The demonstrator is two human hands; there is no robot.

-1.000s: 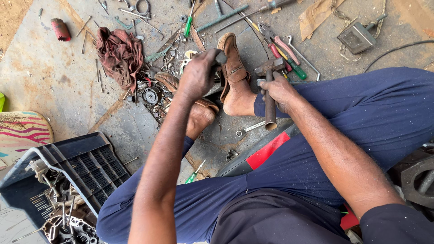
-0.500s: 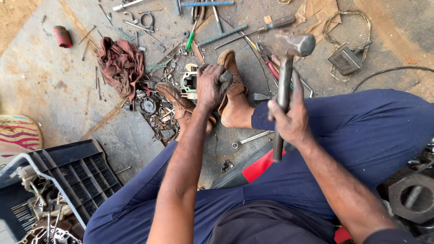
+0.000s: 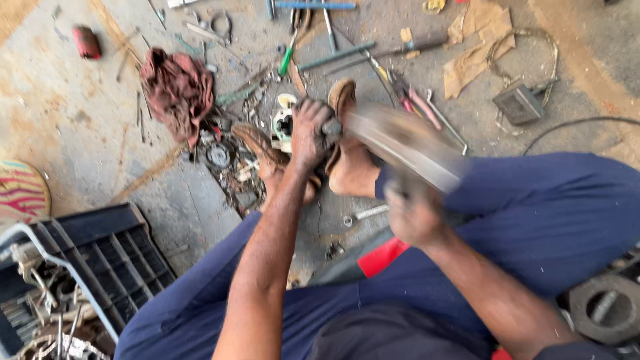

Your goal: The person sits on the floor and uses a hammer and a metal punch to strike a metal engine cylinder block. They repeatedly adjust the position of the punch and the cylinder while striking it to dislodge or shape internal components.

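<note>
Left hand point(image 3: 308, 133): closed on small dark part, between feet on floor. Right hand point(image 3: 413, 213): fisted round blurred hammer point(image 3: 400, 143). Rag point(image 3: 177, 90), tools point(image 3: 320, 47), crate point(image 3: 100, 253) surround; bare floor point(image 3: 60, 127) left.

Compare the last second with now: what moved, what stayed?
The right hand raised the hammer, head up, half a second ago; now it swings down toward the left hand, blurred with motion. The left hand stayed clamped on the small dark part between the feet. The red rag and black crate lie as before.
</note>
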